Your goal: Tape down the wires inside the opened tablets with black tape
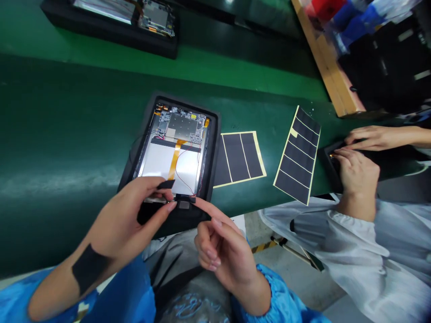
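An opened tablet point(189, 163) lies in a black foam tray point(215, 134), its circuit board point(183, 125) at the far end and a silver battery below. An orange ribbon cable point(174, 160) and thin red wires run over the battery. My left hand point(129, 215) is closed in a pinch at the tablet's near edge, with a small black adhesive piece point(166, 184) at its fingers. My right hand point(229, 251) stretches its index finger to a black strip point(186, 198) at that edge, other fingers loosely curled, holding nothing. A black patch point(89, 268) sticks to my left wrist.
Two sheets of black adhesive pieces, a near sheet point(237, 157) and a farther sheet point(298, 157), lie to the right. Another device in a foam tray point(111, 31) stands at the back left. At right, a co-worker's hands point(360, 172) work beside a wooden-edged box point(332, 74).
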Tool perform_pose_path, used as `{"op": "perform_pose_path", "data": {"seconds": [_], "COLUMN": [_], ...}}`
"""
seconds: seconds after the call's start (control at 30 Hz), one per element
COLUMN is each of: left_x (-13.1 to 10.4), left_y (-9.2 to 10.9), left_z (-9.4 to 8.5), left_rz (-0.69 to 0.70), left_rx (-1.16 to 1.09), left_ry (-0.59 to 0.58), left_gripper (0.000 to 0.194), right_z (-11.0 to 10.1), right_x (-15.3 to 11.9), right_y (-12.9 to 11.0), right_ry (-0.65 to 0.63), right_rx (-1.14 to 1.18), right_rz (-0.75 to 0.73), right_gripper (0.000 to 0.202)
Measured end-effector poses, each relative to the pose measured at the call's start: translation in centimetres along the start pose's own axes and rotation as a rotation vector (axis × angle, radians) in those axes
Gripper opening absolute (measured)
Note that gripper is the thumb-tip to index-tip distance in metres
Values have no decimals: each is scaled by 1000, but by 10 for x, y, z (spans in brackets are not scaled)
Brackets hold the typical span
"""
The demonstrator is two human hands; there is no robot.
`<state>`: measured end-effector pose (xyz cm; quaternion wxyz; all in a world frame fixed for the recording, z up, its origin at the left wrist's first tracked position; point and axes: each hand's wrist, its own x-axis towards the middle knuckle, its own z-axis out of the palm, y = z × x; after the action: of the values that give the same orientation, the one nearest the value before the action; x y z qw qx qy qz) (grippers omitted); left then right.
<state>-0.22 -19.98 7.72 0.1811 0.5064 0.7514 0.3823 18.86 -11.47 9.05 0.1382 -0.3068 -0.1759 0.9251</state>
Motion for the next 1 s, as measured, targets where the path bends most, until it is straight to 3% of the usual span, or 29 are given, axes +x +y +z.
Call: {"op": "perform_pose_path", "data": {"seconds": [0.23,0.4,0.63,0.83,1.0], "left_x": [6,9,14,23,29], "left_y": [-2,-3,-1,1,-5], "left_z": [22,21,24,19,14], "left_rz": [38,25,154,150,331], "left_rx": [68,33,198,179,117], "left_ry": [-16,-68,-29,-161,-172], "left_gripper": [24,26,30,37,38], "right_z": [4,5,6,4,3], "right_x": [0,-1,-3,-4,-5], "right_y": [-1,-2,-1,2,8], "right_ry": [29,40,50,47,66], "right_rx": [24,20,43,11,-71], "right_rz": [1,9,19,-10,-72], "right_gripper": [41,44,39,46,54]}}
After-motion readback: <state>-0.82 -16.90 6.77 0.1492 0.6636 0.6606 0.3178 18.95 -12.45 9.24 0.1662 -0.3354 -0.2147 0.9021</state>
